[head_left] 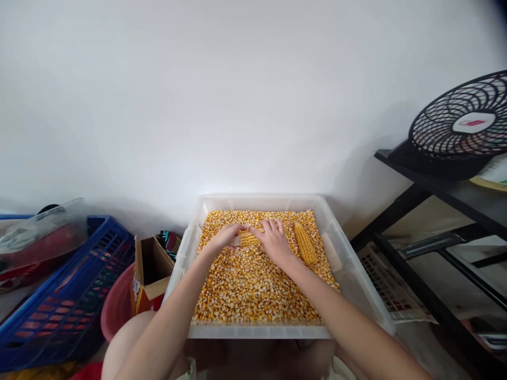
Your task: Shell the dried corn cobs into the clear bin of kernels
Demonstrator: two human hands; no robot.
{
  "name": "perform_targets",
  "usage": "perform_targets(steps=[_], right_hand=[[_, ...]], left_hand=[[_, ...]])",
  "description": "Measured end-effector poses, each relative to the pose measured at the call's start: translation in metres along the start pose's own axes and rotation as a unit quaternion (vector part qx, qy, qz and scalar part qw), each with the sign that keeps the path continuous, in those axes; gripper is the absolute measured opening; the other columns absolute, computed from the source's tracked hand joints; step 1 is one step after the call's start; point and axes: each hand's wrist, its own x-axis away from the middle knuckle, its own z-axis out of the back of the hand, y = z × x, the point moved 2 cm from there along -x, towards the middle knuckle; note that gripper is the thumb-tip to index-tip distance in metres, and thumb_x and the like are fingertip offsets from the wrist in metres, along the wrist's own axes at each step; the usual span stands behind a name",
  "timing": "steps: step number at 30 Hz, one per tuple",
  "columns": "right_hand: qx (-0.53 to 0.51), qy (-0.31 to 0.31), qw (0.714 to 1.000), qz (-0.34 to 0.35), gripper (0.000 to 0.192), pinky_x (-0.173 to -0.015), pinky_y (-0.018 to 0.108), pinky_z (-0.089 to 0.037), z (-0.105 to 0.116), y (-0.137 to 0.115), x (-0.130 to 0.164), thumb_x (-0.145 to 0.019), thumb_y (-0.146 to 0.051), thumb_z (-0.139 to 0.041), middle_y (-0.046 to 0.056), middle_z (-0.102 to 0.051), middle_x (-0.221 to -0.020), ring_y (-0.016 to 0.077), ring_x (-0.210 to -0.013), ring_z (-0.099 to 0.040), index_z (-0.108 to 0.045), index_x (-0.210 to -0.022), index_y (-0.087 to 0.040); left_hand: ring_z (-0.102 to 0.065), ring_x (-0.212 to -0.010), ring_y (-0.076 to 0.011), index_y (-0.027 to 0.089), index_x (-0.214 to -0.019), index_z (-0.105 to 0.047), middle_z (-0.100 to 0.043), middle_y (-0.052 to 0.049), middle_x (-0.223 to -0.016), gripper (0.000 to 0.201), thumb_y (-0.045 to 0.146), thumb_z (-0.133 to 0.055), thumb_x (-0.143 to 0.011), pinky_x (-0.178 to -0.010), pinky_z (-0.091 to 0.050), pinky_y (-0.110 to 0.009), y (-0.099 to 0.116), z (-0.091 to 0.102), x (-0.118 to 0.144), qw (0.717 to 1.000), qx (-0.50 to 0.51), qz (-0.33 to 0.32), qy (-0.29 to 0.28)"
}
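Observation:
Between my two hands is an ear of dried corn point(249, 239), lying sideways just at the surface of loose corn kernels point(253, 290). My left hand point(227, 235) is closed on its left end, where a pale, bare patch shows. My right hand point(274, 243) grips the other end, its thumb reaching along the cob toward the left fingers and hiding part of it. A second ear of corn point(304, 244), still full of kernels, rests on the pile to the right of my right hand. All this sits in a translucent plastic bin point(261, 332).
A blue crate point(79, 306) stands at left, with a pink basin point(114, 303) and an open cardboard box point(152, 269) beside the bin. At right, a black fan point(463, 121) sits on a black metal rack point(428, 264). The white wall point(253, 105) rises behind.

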Motion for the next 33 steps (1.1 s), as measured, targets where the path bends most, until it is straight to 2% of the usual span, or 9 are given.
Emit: perform_targets(steps=[4,6,11,15,18,21,24,29,33], right_hand=[[-0.035,-0.002,0.999,-0.022,0.057,-0.094,0.041,-0.021,0.004,0.004,-0.001,-0.075,-0.011,-0.053,0.007,-0.048,-0.108,0.0212,-0.103,-0.039,-0.040,-0.126,-0.034],[-0.053,0.000,0.997,-0.049,0.060,-0.093,0.040,-0.021,0.003,0.011,0.000,-0.071,-0.012,-0.058,0.008,-0.048,-0.111,0.0219,-0.104,-0.039,-0.040,-0.126,-0.030],[-0.070,0.017,0.989,-0.130,0.050,-0.088,0.037,-0.025,-0.006,0.036,0.000,-0.069,-0.017,-0.059,0.007,-0.051,-0.103,0.0221,-0.098,-0.042,-0.048,-0.117,-0.024],[-0.084,0.030,0.982,-0.167,0.046,-0.082,0.034,-0.028,-0.008,0.043,-0.002,-0.069,-0.022,-0.058,0.007,-0.052,-0.099,0.0222,-0.094,-0.044,-0.049,-0.114,-0.023],[-0.103,0.025,0.982,-0.153,0.048,-0.082,0.033,-0.028,-0.007,0.035,-0.002,-0.068,-0.021,-0.059,0.006,-0.053,-0.099,0.0212,-0.094,-0.045,-0.048,-0.114,-0.023],[-0.137,0.012,0.982,-0.133,0.049,-0.082,0.032,-0.028,-0.009,0.022,-0.002,-0.067,-0.021,-0.059,0.006,-0.053,-0.099,0.0207,-0.095,-0.045,-0.047,-0.114,-0.023],[-0.160,0.005,0.978,-0.133,0.050,-0.083,0.032,-0.028,-0.011,0.015,-0.002,-0.066,-0.021,-0.060,0.006,-0.054,-0.099,0.0208,-0.095,-0.046,-0.047,-0.115,-0.021],[-0.136,0.014,0.982,-0.128,0.051,-0.083,0.033,-0.027,-0.009,0.014,-0.003,-0.065,-0.020,-0.061,0.006,-0.053,-0.099,0.0211,-0.095,-0.045,-0.048,-0.114,-0.023],[-0.113,0.021,0.987,-0.111,0.050,-0.085,0.035,-0.025,-0.003,0.012,-0.003,-0.067,-0.020,-0.062,0.007,-0.052,-0.099,0.0215,-0.095,-0.044,-0.048,-0.115,-0.023]], left_hand=[[-0.055,-0.042,-0.0143,0.016,-0.091,-0.062,-0.060,-0.004,-0.055,0.041,0.048,-0.062,-0.065,-0.041,-0.039,-0.021,0.007,0.000,0.011,0.989,-0.059,-0.008,-0.134],[-0.051,-0.039,-0.0117,0.017,-0.092,-0.061,-0.056,-0.001,-0.050,0.039,0.047,-0.061,-0.068,-0.040,-0.037,-0.020,0.012,0.002,0.014,0.987,-0.051,-0.048,-0.143],[-0.050,-0.046,-0.0092,0.018,-0.102,-0.059,-0.053,0.002,-0.052,0.037,0.040,-0.058,-0.072,-0.045,-0.039,-0.019,0.023,0.007,0.013,0.985,-0.009,-0.165,-0.053],[-0.054,-0.052,-0.0109,0.017,-0.106,-0.056,-0.059,-0.002,-0.062,0.044,0.042,-0.061,-0.070,-0.047,-0.041,-0.019,0.022,0.006,0.009,0.983,-0.005,-0.182,0.000],[-0.054,-0.054,-0.0113,0.018,-0.108,-0.055,-0.060,-0.002,-0.066,0.048,0.043,-0.062,-0.068,-0.046,-0.040,-0.018,0.021,0.001,0.009,0.979,-0.015,-0.201,0.011],[-0.054,-0.054,-0.0111,0.017,-0.101,-0.059,-0.059,-0.002,-0.064,0.041,0.044,-0.059,-0.070,-0.047,-0.040,-0.018,0.021,-0.005,0.012,0.973,-0.031,-0.229,0.017],[-0.052,-0.052,-0.0110,0.016,-0.088,-0.061,-0.056,0.000,-0.057,0.032,0.044,-0.057,-0.072,-0.049,-0.039,-0.019,0.022,-0.008,0.015,0.965,-0.039,-0.254,0.059],[-0.045,-0.042,-0.0089,0.018,-0.072,-0.058,-0.051,0.003,-0.047,0.027,0.045,-0.060,-0.069,-0.044,-0.031,-0.019,0.018,-0.012,0.015,0.960,-0.023,-0.244,0.136],[-0.042,-0.040,-0.0082,0.018,-0.064,-0.053,-0.048,0.004,-0.045,0.028,0.045,-0.060,-0.069,-0.043,-0.030,-0.019,0.012,-0.014,0.012,0.954,0.005,-0.237,0.184]])
